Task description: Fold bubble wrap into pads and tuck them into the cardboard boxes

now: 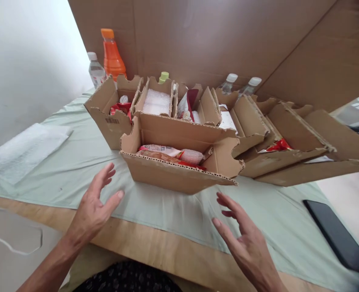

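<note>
My left hand (94, 209) is held over the table's front part, thumb and fingers apart, with nothing in it. My right hand (243, 235) is likewise spread and holds nothing, lower right of the front box. Between and beyond both hands, touching neither, stands an open cardboard box (167, 174) set crosswise. Inside it lie a pink and white packet (161, 150), a red and brown packet (173, 159) and a bubble-wrapped item (192, 156). Behind it runs a row of several open cardboard boxes (109, 129), one holding a bubble-wrapped item (156, 101).
Bubble wrap (27, 150) lies at the left on the green cloth (84, 170). A black phone-like slab (337, 235) is at the right. Behind the row stand an orange bottle (112, 59) and several clear bottles against a tall cardboard panel (197, 40).
</note>
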The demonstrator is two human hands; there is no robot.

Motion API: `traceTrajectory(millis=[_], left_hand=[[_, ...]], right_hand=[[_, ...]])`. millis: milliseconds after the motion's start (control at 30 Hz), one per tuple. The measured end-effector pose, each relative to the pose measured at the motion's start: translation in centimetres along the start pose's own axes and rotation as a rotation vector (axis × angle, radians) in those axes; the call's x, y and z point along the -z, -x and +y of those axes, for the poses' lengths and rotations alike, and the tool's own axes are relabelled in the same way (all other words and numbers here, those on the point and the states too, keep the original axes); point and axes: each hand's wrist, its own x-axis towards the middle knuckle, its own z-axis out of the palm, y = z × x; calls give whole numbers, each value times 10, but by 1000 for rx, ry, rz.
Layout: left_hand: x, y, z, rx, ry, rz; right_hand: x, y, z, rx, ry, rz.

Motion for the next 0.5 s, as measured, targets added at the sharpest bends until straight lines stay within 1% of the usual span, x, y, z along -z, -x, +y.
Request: traceTrajectory(millis=[67,133,200,267,333,367,433,500], left_hand=[[-11,-21,2,17,148,-13],[-25,-35,4,28,256,-59],[-39,-44,9,22,327,-116],[-50,-44,16,6,373,-147],[-59,-33,22,0,399,-129],[-62,-22,24,12,398,-117],[-65,11,23,53,368,-111],[-63,52,15,95,305,-114]], right_hand=[[-11,-25,-3,-83,-92,-5],[-24,-45,-9,-138,-166,-11],[-35,-59,-15,-161,-204,-36],[-42,-63,-20,-166,-215,-50],[-41,-55,-20,-169,-204,-22],[-38,-46,-19,-175,-183,4],[-27,-16,-12,-185,-122,33],[-15,23,-5,-165,-69,44]])
